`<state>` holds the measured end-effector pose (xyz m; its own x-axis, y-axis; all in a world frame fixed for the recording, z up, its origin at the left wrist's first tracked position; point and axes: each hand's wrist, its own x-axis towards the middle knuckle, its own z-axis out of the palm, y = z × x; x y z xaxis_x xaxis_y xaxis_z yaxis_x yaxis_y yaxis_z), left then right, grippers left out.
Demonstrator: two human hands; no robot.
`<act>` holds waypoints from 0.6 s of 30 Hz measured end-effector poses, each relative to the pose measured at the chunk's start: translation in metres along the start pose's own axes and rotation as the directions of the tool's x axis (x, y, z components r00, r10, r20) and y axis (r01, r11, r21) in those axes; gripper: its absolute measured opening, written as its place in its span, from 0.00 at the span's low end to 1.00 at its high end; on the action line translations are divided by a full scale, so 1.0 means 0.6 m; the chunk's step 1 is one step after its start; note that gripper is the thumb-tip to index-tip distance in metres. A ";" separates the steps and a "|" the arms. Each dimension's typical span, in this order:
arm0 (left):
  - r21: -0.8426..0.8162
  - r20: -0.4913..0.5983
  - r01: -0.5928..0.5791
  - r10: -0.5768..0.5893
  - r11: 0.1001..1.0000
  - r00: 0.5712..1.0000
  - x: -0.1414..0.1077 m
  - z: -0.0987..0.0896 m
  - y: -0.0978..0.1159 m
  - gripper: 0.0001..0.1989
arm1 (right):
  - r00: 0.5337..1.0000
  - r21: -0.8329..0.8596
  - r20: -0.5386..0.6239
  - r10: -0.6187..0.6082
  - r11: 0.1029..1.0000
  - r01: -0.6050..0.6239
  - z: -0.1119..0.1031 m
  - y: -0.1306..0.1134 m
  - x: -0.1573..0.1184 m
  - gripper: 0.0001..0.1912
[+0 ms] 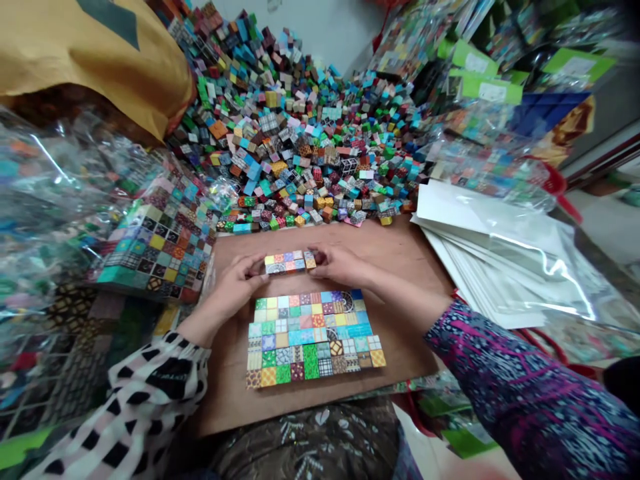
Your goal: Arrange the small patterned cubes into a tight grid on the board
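A short row of small patterned cubes [286, 261] is pinched end to end between my two hands above the brown board [400, 267]. My left hand [240, 279] closes on the row's left end, and my right hand [337, 265] grips the cubes at its right end. Just below the hands, toward me, a flat block of many patterned cubes [310, 337] lies on the board in several rows. Its right and left edges are stepped, with the nearer rows reaching further out.
Behind the board rises a large heap of loose coloured cubes [300, 147]. A plastic-wrapped cube block [160, 233] stands at the left among clear bags. White sheets [480, 247] are stacked at the right, below bags with green labels [487, 90]. A yellow sack [100, 53] hangs over the upper left.
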<state>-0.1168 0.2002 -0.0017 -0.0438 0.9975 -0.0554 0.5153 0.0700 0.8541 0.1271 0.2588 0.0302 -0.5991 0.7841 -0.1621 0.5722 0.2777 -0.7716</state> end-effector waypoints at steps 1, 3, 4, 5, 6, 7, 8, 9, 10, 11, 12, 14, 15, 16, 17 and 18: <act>-0.014 -0.002 0.000 0.000 1.000 1.000 0.000 0.000 -0.002 0.28 | 1.000 -0.001 0.013 -0.001 1.000 0.001 0.000 0.000 0.001 0.26; -0.036 -0.011 0.004 -0.004 0.999 1.000 0.000 0.000 -0.005 0.29 | 0.999 -0.027 0.032 0.005 1.000 -0.004 0.001 -0.001 0.004 0.28; -0.051 -0.014 0.006 -0.007 0.999 1.000 -0.001 0.000 -0.007 0.29 | 0.999 -0.042 0.037 0.010 0.999 -0.009 0.001 -0.002 0.006 0.29; -0.067 -0.010 0.011 -0.012 0.998 1.000 -0.002 0.000 -0.008 0.29 | 0.999 -0.059 0.034 0.014 0.998 -0.012 0.001 -0.002 0.008 0.31; -0.082 -0.004 0.018 -0.018 0.996 1.000 -0.002 0.000 -0.009 0.29 | 1.000 -0.087 0.025 0.013 0.996 -0.011 0.001 -0.002 0.010 0.33; -0.094 0.000 0.024 -0.024 0.995 1.000 -0.003 0.000 -0.009 0.29 | 1.000 -0.127 0.008 0.007 0.992 -0.006 0.001 -0.001 0.012 0.36; -0.102 0.002 0.027 -0.027 0.994 1.000 -0.005 0.000 -0.009 0.28 | 1.000 -0.174 -0.015 -0.007 0.985 0.004 0.001 0.000 0.014 0.38; -0.105 0.002 0.027 -0.027 0.994 1.000 -0.006 0.000 -0.008 0.28 | 0.999 -0.224 -0.037 -0.028 0.974 0.019 0.002 0.002 0.016 0.40; -0.100 0.001 0.022 -0.022 0.995 1.000 -0.007 0.001 -0.007 0.27 | 0.997 -0.270 -0.049 -0.053 0.962 0.038 0.003 0.003 0.019 0.41; -0.088 0.000 0.014 -0.014 0.996 1.000 -0.008 0.001 -0.005 0.27 | 0.996 -0.307 -0.044 -0.076 0.950 0.059 0.005 0.005 0.022 0.41; -0.067 -0.001 0.002 -0.002 0.998 1.000 -0.009 0.001 -0.004 0.26 | 0.995 -0.330 -0.027 -0.098 0.940 0.084 0.007 0.005 0.024 0.38; -0.016 0.001 -0.019 0.019 1.000 1.000 -0.011 0.001 -0.002 0.25 | 0.990 -0.353 0.021 -0.141 0.925 0.139 0.012 0.005 0.029 0.29; 0.002 0.003 -0.026 0.026 1.000 1.000 -0.011 0.001 -0.002 0.25 | 0.986 -0.358 0.041 -0.160 0.919 0.164 0.014 0.004 0.031 0.24; 0.011 0.005 -0.029 0.029 1.000 1.000 -0.012 0.001 -0.003 0.25 | 0.983 -0.361 0.053 -0.174 0.915 0.181 0.015 0.003 0.033 0.21; 0.009 0.008 -0.029 0.029 1.000 1.000 -0.012 0.001 -0.004 0.25 | 0.982 -0.364 0.059 -0.181 0.912 0.189 0.016 0.001 0.033 0.18; -0.002 0.012 -0.027 0.027 1.000 1.000 -0.012 0.001 -0.005 0.25 | 0.982 -0.365 0.061 -0.178 0.912 0.188 0.016 0.000 0.033 0.17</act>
<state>-0.1175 0.1927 -0.0039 -0.0196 0.9991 -0.0381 0.5143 0.0428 0.8565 0.1095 0.2690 0.0211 -0.7246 0.6866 -0.0595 0.6135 0.6035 -0.5093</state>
